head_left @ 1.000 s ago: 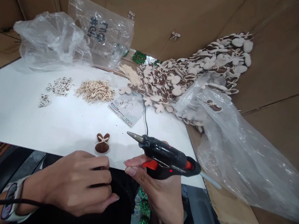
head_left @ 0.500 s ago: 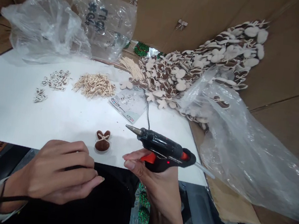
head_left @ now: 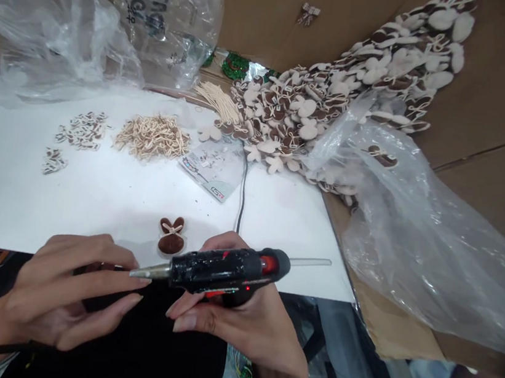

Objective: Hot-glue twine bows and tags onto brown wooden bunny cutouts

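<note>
My right hand (head_left: 240,317) is wrapped round a black glue gun (head_left: 218,271) with an orange trigger and a lit red light. Its metal nozzle points left and overlaps the fingertips of my left hand (head_left: 76,290). The left fingers are bent and drawn close together; whatever they pinch is too small or hidden to make out. Just beyond both hands, a brown bunny-shaped piece (head_left: 172,241) with a cream cord bow lies flat on the white table (head_left: 138,208). A clear glue stick (head_left: 312,262) sticks out of the gun's rear.
Cream cord bows (head_left: 154,137) lie in a heap, with small printed pieces (head_left: 84,129) to their left. A printed card (head_left: 213,168) lies mid-table beside the gun's cable (head_left: 242,200). Bunny pieces (head_left: 286,110) pile up at back right by a plastic bag (head_left: 425,218). Cardboard (head_left: 261,16) walls the back.
The glue gun has swung left and down, bringing its nozzle to my left fingertips. My left hand has shifted slightly left, and the view has tilted down a little.
</note>
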The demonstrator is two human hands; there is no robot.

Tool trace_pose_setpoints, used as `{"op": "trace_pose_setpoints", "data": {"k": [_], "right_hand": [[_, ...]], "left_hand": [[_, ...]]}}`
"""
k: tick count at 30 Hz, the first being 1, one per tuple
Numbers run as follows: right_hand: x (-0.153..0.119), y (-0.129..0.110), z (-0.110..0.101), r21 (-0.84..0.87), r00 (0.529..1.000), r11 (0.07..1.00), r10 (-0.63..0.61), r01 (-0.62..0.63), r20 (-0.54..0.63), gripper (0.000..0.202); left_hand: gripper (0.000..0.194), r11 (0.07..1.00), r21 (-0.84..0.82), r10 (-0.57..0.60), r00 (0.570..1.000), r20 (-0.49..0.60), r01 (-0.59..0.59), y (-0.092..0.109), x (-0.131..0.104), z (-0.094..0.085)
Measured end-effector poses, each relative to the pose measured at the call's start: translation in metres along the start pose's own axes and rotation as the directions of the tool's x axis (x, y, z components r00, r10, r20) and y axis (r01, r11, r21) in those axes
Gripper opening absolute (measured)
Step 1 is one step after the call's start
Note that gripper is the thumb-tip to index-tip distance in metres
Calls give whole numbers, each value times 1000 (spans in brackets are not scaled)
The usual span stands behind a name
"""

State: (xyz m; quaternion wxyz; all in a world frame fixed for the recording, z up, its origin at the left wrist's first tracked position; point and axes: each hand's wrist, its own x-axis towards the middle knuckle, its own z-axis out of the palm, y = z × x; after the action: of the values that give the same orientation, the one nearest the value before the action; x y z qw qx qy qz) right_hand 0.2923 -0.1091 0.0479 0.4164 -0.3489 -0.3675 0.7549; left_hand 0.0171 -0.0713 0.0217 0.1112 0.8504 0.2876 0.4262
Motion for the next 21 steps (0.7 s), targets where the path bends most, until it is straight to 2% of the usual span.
{"op": "trace_pose_setpoints", "data": {"k": [5, 12, 16, 18, 21], "right_hand": [[2, -6, 2, -110, 996, 992, -68, 61, -60, 53], [2, -6, 1, -91, 997, 995, -56, 51, -55, 53], [3, -8, 2, -79, 996, 996, -57, 51, -74, 51], [3, -8, 3, -90, 993, 995, -60, 51, -102, 53], [2, -8, 4, -81, 990, 995, -62, 52, -123, 60]], "left_hand": [[18, 1000, -12, -6, 999, -40, 6, 7, -2, 7], [6, 999, -40, -30, 998, -58, 28, 12, -2, 17], [33, 957, -208, -200, 979, 38, 204, 21, -2, 30], [35, 914, -272, -278, 953, 121, 301, 28, 0, 34], [29, 857, -365, -318, 930, 182, 365, 35, 5, 38]]}}
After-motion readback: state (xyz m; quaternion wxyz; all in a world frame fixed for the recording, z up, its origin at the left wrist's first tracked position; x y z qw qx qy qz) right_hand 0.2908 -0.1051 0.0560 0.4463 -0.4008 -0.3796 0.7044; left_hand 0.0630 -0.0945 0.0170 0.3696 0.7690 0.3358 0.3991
